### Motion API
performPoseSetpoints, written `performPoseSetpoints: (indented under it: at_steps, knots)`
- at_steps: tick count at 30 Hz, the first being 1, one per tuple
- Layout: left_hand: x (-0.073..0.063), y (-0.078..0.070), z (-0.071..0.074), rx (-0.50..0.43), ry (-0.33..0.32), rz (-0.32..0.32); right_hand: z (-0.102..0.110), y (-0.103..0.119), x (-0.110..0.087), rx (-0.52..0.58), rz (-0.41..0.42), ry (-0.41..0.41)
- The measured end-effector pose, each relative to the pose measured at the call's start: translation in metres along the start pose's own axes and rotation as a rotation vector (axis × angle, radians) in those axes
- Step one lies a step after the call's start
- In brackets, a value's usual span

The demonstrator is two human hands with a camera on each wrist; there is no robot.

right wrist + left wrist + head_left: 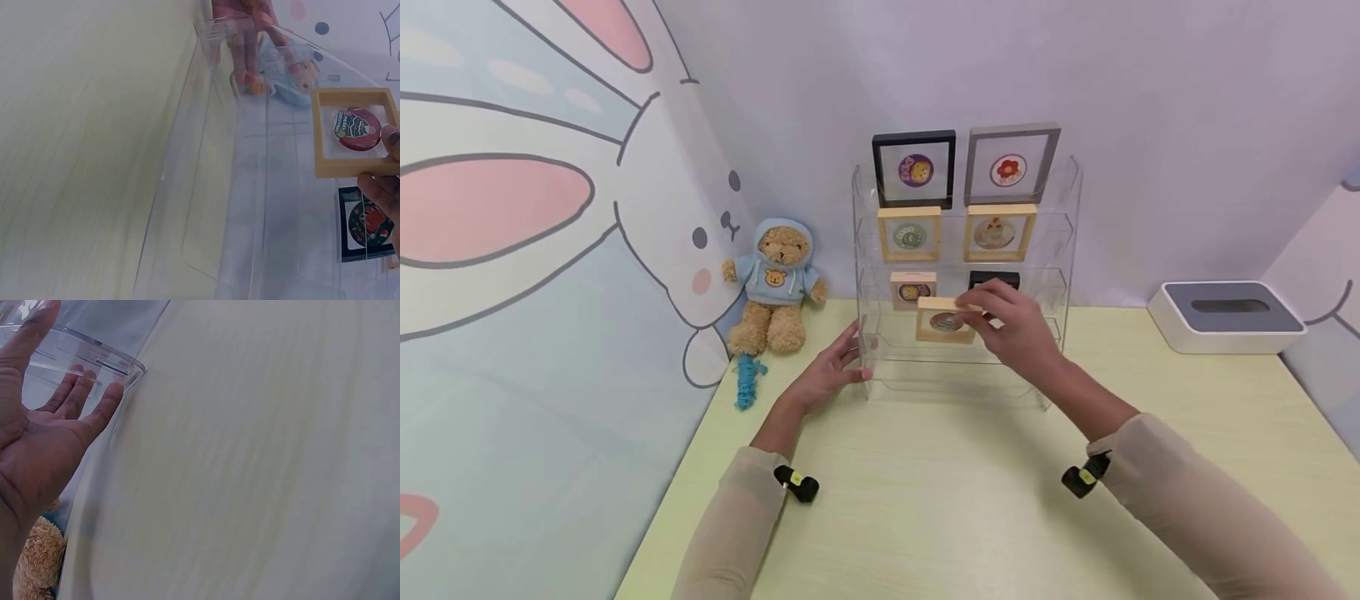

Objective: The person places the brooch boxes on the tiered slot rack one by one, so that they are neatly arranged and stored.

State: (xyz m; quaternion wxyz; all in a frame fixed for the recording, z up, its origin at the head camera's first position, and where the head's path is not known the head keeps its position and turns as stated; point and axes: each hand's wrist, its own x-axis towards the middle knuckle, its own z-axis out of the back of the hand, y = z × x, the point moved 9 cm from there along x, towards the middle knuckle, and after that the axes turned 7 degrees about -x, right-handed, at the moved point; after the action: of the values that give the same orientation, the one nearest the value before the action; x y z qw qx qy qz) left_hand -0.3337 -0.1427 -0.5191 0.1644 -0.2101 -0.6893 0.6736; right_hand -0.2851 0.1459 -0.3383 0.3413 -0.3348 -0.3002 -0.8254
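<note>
My right hand [1017,329] pinches a light wooden frame [946,336] by its right side, in front of the lower tiers of a clear acrylic rack [955,360]. In the right wrist view the held wooden frame [350,167] shows a dark red round badge [360,129] with a tree on it. At the rack's lower left side is my left hand [829,372], fingers spread and fairly straight against the clear edge. The left wrist view shows the left hand [47,440] palm up beside the rack's corner [134,372]; exact contact is hard to tell there.
Higher on the rack stand a black frame [914,202], a grey frame [1012,200], two wooden frames and a small pink frame [913,277]. A black frame [995,277] is partly behind my right hand. A teddy bear [777,287], blue item [746,382] and tissue box [1225,329] flank it.
</note>
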Motion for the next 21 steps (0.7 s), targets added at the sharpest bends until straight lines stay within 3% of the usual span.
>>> performPoseSetpoints:
  at_steps: [5,11,21]
  knots:
    - [0.000,-0.001,-0.001,-0.012,0.002,0.001,-0.020,0.007,0.000,-0.058,0.024,0.003]
    - [0.000,0.001,-0.001,-0.016,0.001,0.003,-0.040,0.010,-0.006,-0.052,0.036,0.026]
    - [0.000,-0.002,-0.003,-0.037,0.005,-0.012,-0.054,0.012,-0.005,-0.049,0.030,0.064]
